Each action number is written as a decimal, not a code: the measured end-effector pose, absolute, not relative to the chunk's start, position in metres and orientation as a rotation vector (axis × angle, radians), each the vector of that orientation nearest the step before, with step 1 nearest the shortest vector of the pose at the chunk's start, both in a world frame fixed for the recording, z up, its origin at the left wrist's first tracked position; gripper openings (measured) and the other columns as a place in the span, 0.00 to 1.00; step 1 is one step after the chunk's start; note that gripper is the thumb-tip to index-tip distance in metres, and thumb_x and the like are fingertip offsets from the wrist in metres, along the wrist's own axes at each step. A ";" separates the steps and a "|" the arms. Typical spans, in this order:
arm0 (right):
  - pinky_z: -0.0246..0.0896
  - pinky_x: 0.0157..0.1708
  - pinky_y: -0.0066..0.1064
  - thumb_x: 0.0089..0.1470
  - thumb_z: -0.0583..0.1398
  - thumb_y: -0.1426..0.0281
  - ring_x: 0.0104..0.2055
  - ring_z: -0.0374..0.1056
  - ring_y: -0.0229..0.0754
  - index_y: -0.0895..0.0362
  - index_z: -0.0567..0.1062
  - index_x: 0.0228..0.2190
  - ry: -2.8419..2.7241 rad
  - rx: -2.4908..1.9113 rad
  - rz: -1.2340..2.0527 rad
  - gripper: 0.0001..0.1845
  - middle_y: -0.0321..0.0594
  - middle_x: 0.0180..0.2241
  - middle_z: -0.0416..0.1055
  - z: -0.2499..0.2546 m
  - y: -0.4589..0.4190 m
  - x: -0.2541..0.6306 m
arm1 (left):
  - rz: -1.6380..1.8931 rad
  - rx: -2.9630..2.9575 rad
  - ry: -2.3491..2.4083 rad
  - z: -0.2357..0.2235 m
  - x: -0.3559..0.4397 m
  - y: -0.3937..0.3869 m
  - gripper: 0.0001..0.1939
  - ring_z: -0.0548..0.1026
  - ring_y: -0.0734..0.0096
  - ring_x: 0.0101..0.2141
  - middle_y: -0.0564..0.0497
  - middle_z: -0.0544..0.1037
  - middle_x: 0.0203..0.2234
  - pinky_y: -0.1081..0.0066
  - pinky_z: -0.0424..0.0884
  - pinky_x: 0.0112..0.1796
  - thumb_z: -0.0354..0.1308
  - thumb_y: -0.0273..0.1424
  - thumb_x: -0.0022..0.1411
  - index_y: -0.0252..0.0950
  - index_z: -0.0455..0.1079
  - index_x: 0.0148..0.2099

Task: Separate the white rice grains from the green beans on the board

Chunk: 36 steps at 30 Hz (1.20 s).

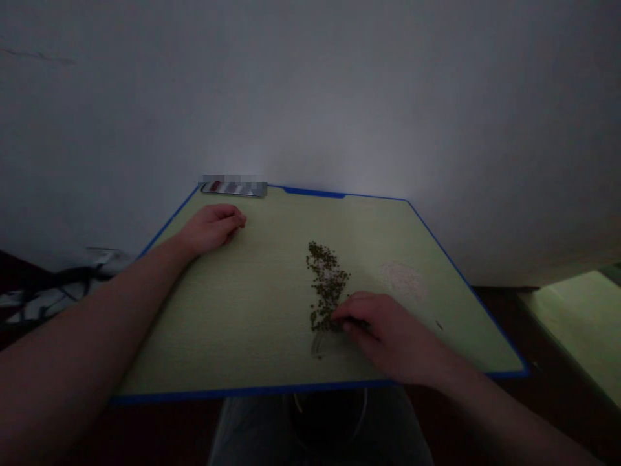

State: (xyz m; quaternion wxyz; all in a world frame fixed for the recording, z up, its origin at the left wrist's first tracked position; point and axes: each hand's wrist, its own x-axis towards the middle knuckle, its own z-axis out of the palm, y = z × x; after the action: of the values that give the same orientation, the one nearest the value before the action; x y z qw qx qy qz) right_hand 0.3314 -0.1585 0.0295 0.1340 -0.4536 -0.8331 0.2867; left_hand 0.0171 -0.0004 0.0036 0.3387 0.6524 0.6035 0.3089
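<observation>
The right hand [371, 323] lies with its fingers bunched, their tips at the lower end of a long strip of small green seeds [326, 285]; whether they pinch any, I cannot tell. The seeds lie on a pale green board [252, 304] with a blue edge. A pale heap [403, 281] sits to their right. The left hand [211, 228] rests loosely curled on the board, near a phone [233, 188] at its far edge.

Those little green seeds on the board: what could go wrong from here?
The right hand rests against the lower end of the strip of small green seeds, so a careless sweep might scatter them, perhaps into the pale grainy patch nearby. Stray seeds could also roll over the board's blue edge.
</observation>
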 end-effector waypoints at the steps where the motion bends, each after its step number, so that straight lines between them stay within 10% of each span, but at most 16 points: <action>1: 0.64 0.40 0.32 0.52 0.55 0.82 0.38 0.71 0.40 0.57 0.79 0.38 -2.434 -1.302 0.860 0.17 0.39 0.36 0.77 0.030 -0.159 0.330 | 0.808 1.703 1.566 0.003 0.017 0.000 0.11 0.62 0.74 0.17 0.55 0.64 0.14 0.73 0.58 0.20 0.56 0.38 0.52 0.38 0.65 0.23; 14: 0.67 0.36 0.31 0.57 0.53 0.80 0.36 0.71 0.39 0.54 0.76 0.37 -2.326 -1.353 0.836 0.15 0.38 0.34 0.75 0.032 -0.197 0.353 | 0.800 1.690 1.581 0.004 0.018 -0.001 0.10 0.62 0.74 0.16 0.56 0.64 0.14 0.73 0.58 0.20 0.56 0.38 0.51 0.38 0.65 0.24; 23: 0.72 0.38 0.29 0.63 0.50 0.77 0.35 0.75 0.40 0.57 0.77 0.41 -2.420 -1.047 -0.317 0.16 0.39 0.33 0.80 0.013 -0.249 0.370 | 0.771 1.687 1.562 0.006 0.019 -0.003 0.10 0.60 0.78 0.18 0.59 0.63 0.14 0.74 0.56 0.22 0.54 0.36 0.56 0.35 0.65 0.28; 36: 0.70 0.36 0.32 0.60 0.45 0.82 0.35 0.75 0.41 0.59 0.77 0.41 -2.413 -1.175 -0.537 0.23 0.41 0.36 0.80 -0.011 -0.251 0.359 | 0.780 1.668 1.573 0.007 0.020 -0.003 0.10 0.61 0.78 0.18 0.58 0.64 0.14 0.74 0.57 0.22 0.54 0.35 0.57 0.36 0.64 0.27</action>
State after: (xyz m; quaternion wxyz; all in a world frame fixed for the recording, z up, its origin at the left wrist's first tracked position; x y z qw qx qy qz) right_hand 0.3591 -0.2508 -0.0114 0.2010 -0.4205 -0.8637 -0.1920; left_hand 0.0203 -0.0027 0.0068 0.3521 0.6445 0.6080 0.3016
